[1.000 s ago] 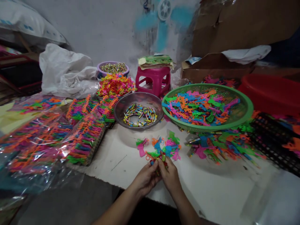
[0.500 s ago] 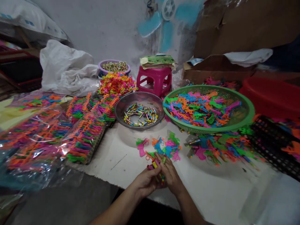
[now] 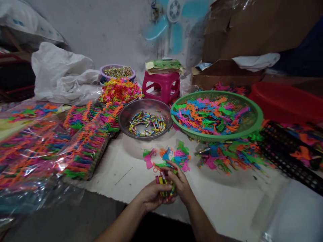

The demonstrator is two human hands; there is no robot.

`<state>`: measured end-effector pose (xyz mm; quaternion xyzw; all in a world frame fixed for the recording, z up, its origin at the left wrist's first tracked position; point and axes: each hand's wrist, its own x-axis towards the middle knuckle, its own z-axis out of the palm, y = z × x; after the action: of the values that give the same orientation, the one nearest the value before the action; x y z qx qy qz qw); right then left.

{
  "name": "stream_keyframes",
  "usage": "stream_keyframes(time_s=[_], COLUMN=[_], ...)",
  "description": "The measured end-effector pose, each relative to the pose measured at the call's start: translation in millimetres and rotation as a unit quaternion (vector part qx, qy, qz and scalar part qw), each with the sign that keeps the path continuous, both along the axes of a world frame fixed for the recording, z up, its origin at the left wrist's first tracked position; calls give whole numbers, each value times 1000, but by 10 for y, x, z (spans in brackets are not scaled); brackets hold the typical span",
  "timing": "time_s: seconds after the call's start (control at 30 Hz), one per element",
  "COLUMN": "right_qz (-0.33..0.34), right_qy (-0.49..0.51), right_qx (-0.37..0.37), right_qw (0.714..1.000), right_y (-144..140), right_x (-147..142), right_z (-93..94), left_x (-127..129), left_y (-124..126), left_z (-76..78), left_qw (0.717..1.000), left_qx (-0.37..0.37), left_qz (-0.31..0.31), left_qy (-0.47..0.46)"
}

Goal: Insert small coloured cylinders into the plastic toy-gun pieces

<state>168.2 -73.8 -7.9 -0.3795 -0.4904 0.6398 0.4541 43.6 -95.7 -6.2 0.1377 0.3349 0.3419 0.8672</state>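
Observation:
My left hand point(image 3: 154, 196) is closed around a bunch of short, colourful pencil-like sticks point(image 3: 161, 182), striped in yellow, magenta and green. At the right side of that bunch, my right hand point(image 3: 180, 181) pinches a yellow-green stick point(image 3: 174, 175) between thumb and fingers. Just beyond the fingertips, small plastic toy guns in pink point(image 3: 148, 161), blue point(image 3: 166, 154) and green point(image 3: 182, 148) lie on the white table point(image 3: 136, 181). A grey bowl point(image 3: 126, 129) behind them holds many similar sticks with shiny tips.
A green basket point(image 3: 257, 122) of toy guns stands right of the bowl, with more guns point(image 3: 227, 156) spread before it. Bagged rows of colourful pieces point(image 3: 83, 148) cover the left side. Behind are a magenta stool point(image 3: 161, 82), a purple basin point(image 3: 102, 70) and a spinning fan point(image 3: 174, 11).
The view has swung slightly right. My right hand's fingers have lifted and opened somewhat from around the bunch, and the sticks in my left hand show more upright.

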Motion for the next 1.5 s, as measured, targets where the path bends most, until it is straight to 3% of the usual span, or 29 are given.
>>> stream_keyframes(time_s=[0.2,0.37,0.5,0.67,0.83,1.0,1.23,1.37,1.5], right_qz=[-14,-46,-83,-47,-148,-105,-115,-74,-75], right_qy=[-61,19,-9,-26,-155,-247,-247,-245,-272], right_qx=[-17,-88,-82,-94,-29,69,121,174,210], right_qw=[998,995,993,994,976,961,955,951,936], right_y=[16,-2,-11,31,-49,-216,-177,-196,-228], right_x=[-80,-134,-176,-165,-62,-62,-89,-62,-49], right_z=[-8,45,92,30,49,157,121,77,-23], left_x=[-2,3,20,62,35,11,8,-70,-87], left_y=[-1,12,1,-19,93,161,126,178,170], left_z=[11,36,4,-31,-12,31,83,129,143], left_qw=[1000,998,998,998,993,980,976,970,977], left_qx=[2,8,-10,-40,-45,-44,-53,-69,-64], left_qz=[-24,-40,-37,-3,110,193,210,235,205], left_qy=[21,46,43,38,8,-23,-26,-2,-2])
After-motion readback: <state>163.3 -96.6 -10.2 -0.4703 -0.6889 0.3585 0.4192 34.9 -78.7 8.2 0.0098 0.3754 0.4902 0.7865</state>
